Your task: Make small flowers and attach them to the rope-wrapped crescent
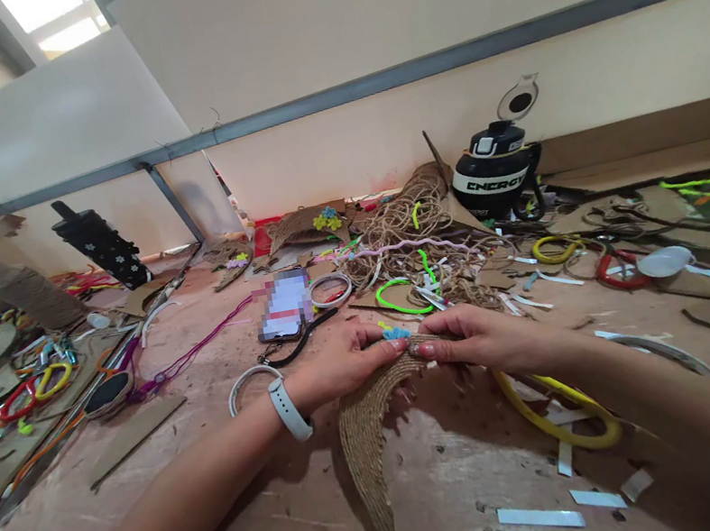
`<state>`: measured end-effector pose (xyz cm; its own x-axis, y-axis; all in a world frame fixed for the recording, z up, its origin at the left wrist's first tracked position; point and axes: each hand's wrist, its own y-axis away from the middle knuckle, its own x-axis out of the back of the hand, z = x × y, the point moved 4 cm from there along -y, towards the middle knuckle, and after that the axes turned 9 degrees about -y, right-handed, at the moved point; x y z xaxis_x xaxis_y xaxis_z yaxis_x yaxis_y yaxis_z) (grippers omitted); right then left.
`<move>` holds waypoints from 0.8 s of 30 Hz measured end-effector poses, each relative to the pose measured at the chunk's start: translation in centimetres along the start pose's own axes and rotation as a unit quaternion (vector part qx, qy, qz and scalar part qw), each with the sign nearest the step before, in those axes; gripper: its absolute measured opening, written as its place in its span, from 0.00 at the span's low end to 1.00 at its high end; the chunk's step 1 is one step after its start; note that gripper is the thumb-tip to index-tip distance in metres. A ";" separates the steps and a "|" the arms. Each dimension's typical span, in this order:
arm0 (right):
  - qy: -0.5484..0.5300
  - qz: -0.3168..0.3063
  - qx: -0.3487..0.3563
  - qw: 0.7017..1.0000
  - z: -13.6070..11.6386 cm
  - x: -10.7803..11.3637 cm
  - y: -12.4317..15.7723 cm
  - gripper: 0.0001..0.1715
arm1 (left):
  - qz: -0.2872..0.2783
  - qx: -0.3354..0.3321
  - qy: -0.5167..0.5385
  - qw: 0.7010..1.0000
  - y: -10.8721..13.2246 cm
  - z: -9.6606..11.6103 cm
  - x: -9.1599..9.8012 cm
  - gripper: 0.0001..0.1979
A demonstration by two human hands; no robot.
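Note:
Both my hands grip a curved, crescent-shaped piece covered in rows of brown jute cord [368, 446], held just over the wooden table. My left hand [344, 359] pinches its upper part from the left, thumb on top. From the right, my right hand [468, 337] closes on the same piece, thumb and fingers close to the left thumb. Between the hands shows a small blue flower decoration [395, 332] with a bit of yellow beside it. The piece's pointed end hangs down toward me. Its other end is hidden behind my right hand.
A phone [284, 304] lies beyond my left hand. Loose jute cord [406, 224] is heaped at the back beside a black bottle [495, 172]. A yellow ring [587, 435] and white strips [541, 517] lie near my right forearm. Scissors [54, 381] are at the left.

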<state>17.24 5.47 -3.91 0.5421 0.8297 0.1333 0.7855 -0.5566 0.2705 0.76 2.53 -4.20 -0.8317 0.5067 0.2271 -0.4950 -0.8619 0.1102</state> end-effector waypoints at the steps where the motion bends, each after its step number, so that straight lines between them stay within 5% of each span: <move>1: 0.001 0.007 0.004 1.000 -0.3 -0.1 0.1 0.26 | -0.004 0.007 0.008 1.000 0.0 0.0 0.1 0.19; 7: -0.014 0.071 0.017 0.997 -1.1 0.2 0.0 0.28 | -0.036 0.060 0.124 0.990 0.1 0.4 0.5 0.19; 12: 0.012 0.209 0.069 0.975 -0.8 1.5 -0.3 0.33 | 0.138 0.010 0.116 0.984 0.9 2.7 3.0 0.14; 18: 0.254 0.179 0.097 0.945 0.4 0.8 -1.1 0.21 | 0.223 -0.022 0.144 0.964 1.5 4.3 5.2 0.11; 24: 0.324 0.186 0.123 0.919 0.5 0.7 -2.1 0.18 | 0.200 -0.050 0.209 0.956 1.2 4.4 5.9 0.10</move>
<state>16.17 7.21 -4.82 0.5584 0.3861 0.7343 0.6683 -0.7338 -0.1224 -3.63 4.39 1.51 -0.9770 0.1193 -0.1766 -0.1206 -0.9927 -0.0033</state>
